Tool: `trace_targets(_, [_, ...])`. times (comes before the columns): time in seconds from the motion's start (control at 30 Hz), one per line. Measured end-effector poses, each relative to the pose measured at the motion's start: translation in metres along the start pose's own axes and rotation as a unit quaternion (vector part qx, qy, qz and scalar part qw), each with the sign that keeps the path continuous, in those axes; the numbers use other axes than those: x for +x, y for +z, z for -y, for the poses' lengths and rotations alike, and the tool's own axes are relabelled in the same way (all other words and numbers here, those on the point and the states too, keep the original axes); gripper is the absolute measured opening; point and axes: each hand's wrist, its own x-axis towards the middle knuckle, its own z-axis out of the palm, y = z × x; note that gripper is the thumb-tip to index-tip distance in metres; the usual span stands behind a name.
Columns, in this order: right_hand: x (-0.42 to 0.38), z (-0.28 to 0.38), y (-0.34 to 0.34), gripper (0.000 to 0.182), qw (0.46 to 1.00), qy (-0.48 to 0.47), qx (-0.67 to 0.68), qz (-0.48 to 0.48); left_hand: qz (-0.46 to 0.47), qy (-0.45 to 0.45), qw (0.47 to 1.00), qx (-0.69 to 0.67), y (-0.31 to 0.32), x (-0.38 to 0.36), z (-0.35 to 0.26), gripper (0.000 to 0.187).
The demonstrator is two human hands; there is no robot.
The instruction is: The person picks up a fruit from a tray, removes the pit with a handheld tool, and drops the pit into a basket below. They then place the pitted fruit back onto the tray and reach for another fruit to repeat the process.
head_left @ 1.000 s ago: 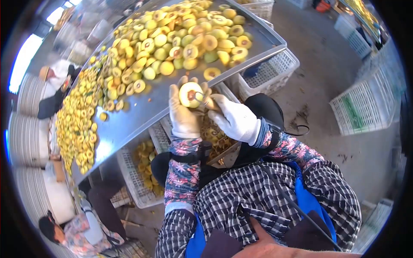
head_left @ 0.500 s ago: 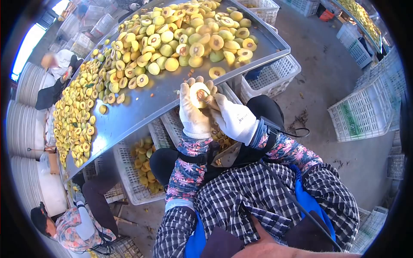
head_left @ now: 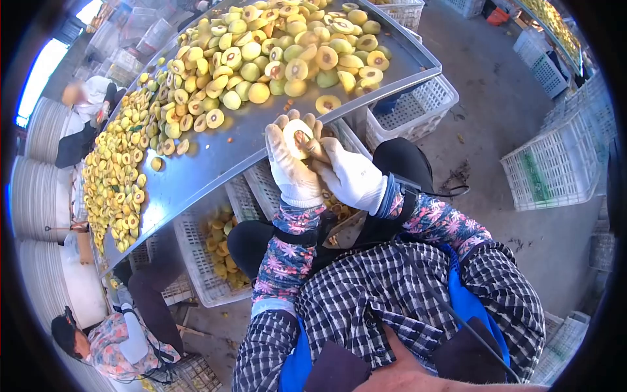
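Observation:
My left hand (head_left: 290, 166), in a white knit glove with soiled fingertips, cups a peach half (head_left: 295, 135) above the near edge of the metal table. The cut face of the pale yellow fruit shows a reddish-brown centre. My right hand (head_left: 353, 175), gloved the same way, is closed with its fingers at that centre. A narrow brownish shape at its fingertips touches the fruit, but I cannot make out what it is. Beyond both hands, many yellow peach halves (head_left: 259, 93) are heaped on the table, some cut side up.
The metal table (head_left: 225, 153) has a raised rim. White plastic crates hold fruit below it; another crate (head_left: 415, 111) stands at its right end. More crates (head_left: 552, 166) stand on the right. One person (head_left: 130, 340) sits at lower left, another (head_left: 91, 104) at upper left.
Both hands have shifted slightly left and up with the peach half. My right fingers have moved a little at its centre, and the view has shifted slightly.

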Motion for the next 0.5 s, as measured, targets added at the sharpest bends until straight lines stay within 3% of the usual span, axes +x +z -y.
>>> trace_targets(0.1, [0.004,0.002,0.003,0.026,0.992,0.077,-0.059,0.082,0.042,-0.003,0.999,0.034,-0.017,0.009,-0.002,0.039])
trace_targets(0.13, [0.006,0.005,0.001,0.023,0.988,0.083,-0.050,0.117,0.116,0.128,0.952,0.254,-0.030,0.006,-0.008,0.036])
trace_targets(0.17, [0.009,0.007,-0.006,0.022,0.983,0.101,-0.053,0.142,0.058,-0.039,0.987,0.146,-0.031,0.008,-0.017,0.035])
trace_targets(0.2, [0.012,0.013,-0.018,0.018,0.975,0.104,-0.041,0.194,0.123,0.149,0.885,0.423,-0.022,-0.005,-0.011,0.036])
trace_targets(0.23, [0.000,-0.024,0.009,0.018,0.995,-0.034,0.011,0.095,0.149,0.086,0.919,0.356,-0.039,0.010,-0.009,0.037])
trace_targets(0.27, [-0.003,-0.030,0.010,0.020,0.995,-0.073,0.058,0.047,0.097,0.029,0.950,0.296,-0.025,0.008,-0.006,0.043])
trace_targets(0.33, [-0.008,-0.024,-0.004,0.026,0.994,0.011,-0.005,0.111,0.240,0.109,0.839,0.477,-0.039,0.014,-0.015,0.052])
trace_targets(0.4, [-0.002,-0.023,-0.006,0.034,0.983,0.058,0.072,0.157,0.091,0.034,0.957,0.273,-0.030,0.006,-0.007,0.060])
trace_targets(0.47, [0.001,-0.021,-0.011,0.039,0.968,0.088,0.127,0.200,0.309,0.197,0.869,0.332,-0.067,0.023,0.003,0.067])
trace_targets(0.5, [0.001,-0.020,-0.014,0.040,0.967,0.080,0.130,0.205,0.311,0.185,0.870,0.335,-0.070,0.023,0.003,0.072])
